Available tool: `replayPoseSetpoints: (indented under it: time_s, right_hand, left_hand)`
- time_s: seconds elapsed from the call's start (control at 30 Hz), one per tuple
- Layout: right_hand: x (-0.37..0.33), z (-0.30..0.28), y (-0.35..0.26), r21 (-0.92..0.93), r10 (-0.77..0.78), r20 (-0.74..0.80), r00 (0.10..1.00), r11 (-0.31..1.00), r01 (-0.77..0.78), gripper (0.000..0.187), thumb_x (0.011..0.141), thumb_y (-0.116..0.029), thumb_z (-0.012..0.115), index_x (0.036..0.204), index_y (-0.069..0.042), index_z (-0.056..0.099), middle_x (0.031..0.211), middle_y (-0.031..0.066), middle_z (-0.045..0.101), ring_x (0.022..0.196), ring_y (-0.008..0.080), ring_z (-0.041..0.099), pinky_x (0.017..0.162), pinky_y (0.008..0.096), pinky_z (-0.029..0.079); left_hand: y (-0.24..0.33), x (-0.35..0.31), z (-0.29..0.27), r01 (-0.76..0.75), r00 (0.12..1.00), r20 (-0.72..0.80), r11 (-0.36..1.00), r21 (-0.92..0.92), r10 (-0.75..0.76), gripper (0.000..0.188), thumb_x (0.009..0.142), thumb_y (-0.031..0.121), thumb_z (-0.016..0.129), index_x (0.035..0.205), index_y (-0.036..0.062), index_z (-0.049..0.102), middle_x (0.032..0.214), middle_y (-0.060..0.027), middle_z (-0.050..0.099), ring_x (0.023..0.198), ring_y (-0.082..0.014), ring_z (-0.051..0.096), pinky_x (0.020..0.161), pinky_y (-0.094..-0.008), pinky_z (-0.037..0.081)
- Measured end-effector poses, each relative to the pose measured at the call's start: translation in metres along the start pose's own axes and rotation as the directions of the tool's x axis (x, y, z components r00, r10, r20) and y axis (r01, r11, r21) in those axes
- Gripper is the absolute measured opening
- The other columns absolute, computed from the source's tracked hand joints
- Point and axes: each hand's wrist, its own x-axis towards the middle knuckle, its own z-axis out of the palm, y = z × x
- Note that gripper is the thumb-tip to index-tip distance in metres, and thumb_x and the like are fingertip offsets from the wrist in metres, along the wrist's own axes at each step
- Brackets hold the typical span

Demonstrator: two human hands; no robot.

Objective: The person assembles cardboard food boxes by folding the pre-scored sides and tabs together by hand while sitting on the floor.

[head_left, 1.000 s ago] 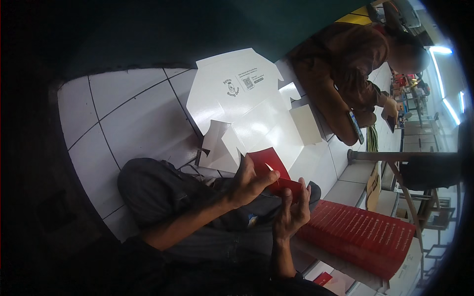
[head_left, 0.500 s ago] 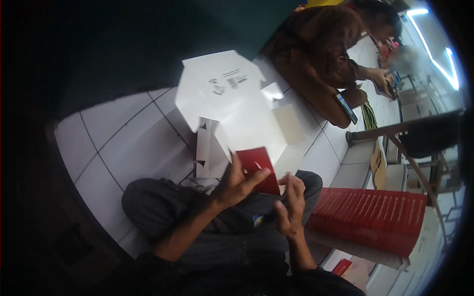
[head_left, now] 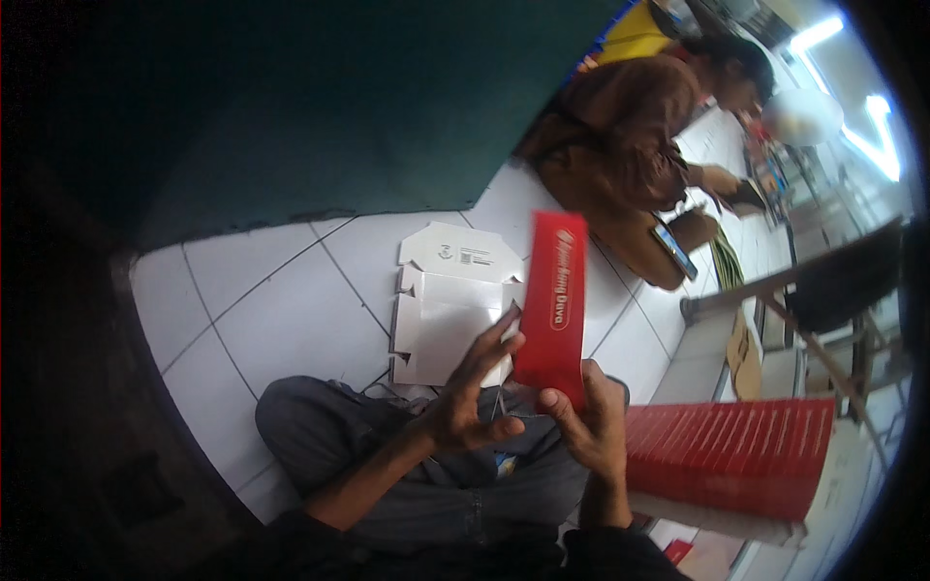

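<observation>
A red cardboard piece (head_left: 554, 290) with white print stands upright in front of me, its lower end in my right hand (head_left: 593, 421), thumb on the near face. My left hand (head_left: 477, 392) is just left of its lower part, fingers and thumb apart and not gripping anything. Whether its fingertips touch the red piece's edge, I cannot tell. Beyond my left hand an unfolded white carton (head_left: 455, 324) with slotted flaps and small dark print lies flat on the floor, partly covered by the hand and the red piece.
On my right is a long row of stacked red cartons (head_left: 727, 450). A dark green panel (head_left: 339, 107) rises ahead above the white tiled floor (head_left: 257, 310). Another person (head_left: 620, 136) in brown sits at the far right, a phone (head_left: 673, 252) by their leg. A wooden frame (head_left: 765, 276) stands behind the stack.
The red piece has passed from my left hand to my right and is raised upright. The white carton, earlier looming large, has dropped flat on the floor. My left hand has opened.
</observation>
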Motion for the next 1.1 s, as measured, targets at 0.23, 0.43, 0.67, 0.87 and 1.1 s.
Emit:
replayPoseSetpoints:
  time_s: [0.23, 0.43, 0.67, 0.87, 1.1]
  right_hand:
    - [0.009, 0.038, -0.002, 0.192, -0.153, 0.093, 0.984, 0.972, 0.133, 0.02, 0.088, -0.009, 0.055, 0.103, 0.005, 0.056, 0.076, 0.0094, 0.06, 0.067, 0.0133, 0.057, 0.061, 0.0255, 0.045]
    - [0.011, 0.066, 0.008, 0.536, 0.002, -0.088, 0.996, 0.843, 0.046, 0.035, 0.091, -0.013, 0.055, 0.119, 0.004, 0.045, 0.098, 0.0099, 0.059, 0.087, 0.015, 0.056, 0.077, 0.0265, 0.045]
    - [0.003, 0.069, 0.024, 0.448, -0.001, -0.159, 0.987, 0.891, 0.073, 0.031, 0.09, -0.008, 0.055, 0.117, 0.004, 0.046, 0.103, 0.0113, 0.058, 0.092, 0.0144, 0.056, 0.08, 0.0258, 0.045]
    - [0.024, 0.06, 0.006, 0.398, -0.016, -0.196, 0.98, 0.913, 0.095, 0.034, 0.089, -0.009, 0.056, 0.119, 0.003, 0.047, 0.091, 0.01, 0.062, 0.082, 0.0127, 0.057, 0.075, 0.0247, 0.045]
    - [0.032, 0.049, -0.012, 0.425, -0.04, -0.042, 0.998, 0.903, 0.054, 0.029, 0.09, -0.012, 0.053, 0.116, -0.001, 0.044, 0.085, 0.0189, 0.064, 0.078, 0.0201, 0.064, 0.068, 0.0308, 0.048]
  left_hand:
    - [0.014, 0.006, -0.012, 0.028, 0.982, -0.182, 0.995, -0.095, -0.045, 0.051, 0.09, 0.043, 0.049, 0.127, 0.0084, 0.044, 0.137, -0.021, 0.033, 0.133, -0.0339, 0.026, 0.104, -0.0416, 0.03]
    - [0.015, 0.007, -0.017, 0.017, 0.935, -0.353, 0.997, -0.08, -0.044, 0.033, 0.091, 0.029, 0.052, 0.116, 0.0079, 0.055, 0.13, -0.0146, 0.044, 0.128, -0.0292, 0.036, 0.101, -0.0389, 0.036]
    - [0.003, 0.005, -0.018, 0.12, 0.929, -0.338, 0.986, -0.113, -0.151, 0.04, 0.093, 0.024, 0.048, 0.129, 0.007, 0.042, 0.136, -0.0186, 0.036, 0.128, -0.0281, 0.035, 0.101, -0.0392, 0.035]
    - [-0.002, 0.002, -0.006, 0.036, 0.966, -0.259, 0.998, 0.049, -0.022, 0.07, 0.088, 0.022, 0.056, 0.141, 0.0046, 0.013, 0.145, -0.0214, 0.014, 0.134, -0.031, 0.021, 0.107, -0.041, 0.027]
    - [-0.005, 0.003, -0.005, -0.01, 0.958, -0.286, 1.0, -0.013, 0.006, 0.084, 0.086, 0.03, 0.06, 0.141, 0.0053, 0.002, 0.145, -0.0253, 0.014, 0.133, -0.0344, 0.022, 0.105, -0.0442, 0.028]
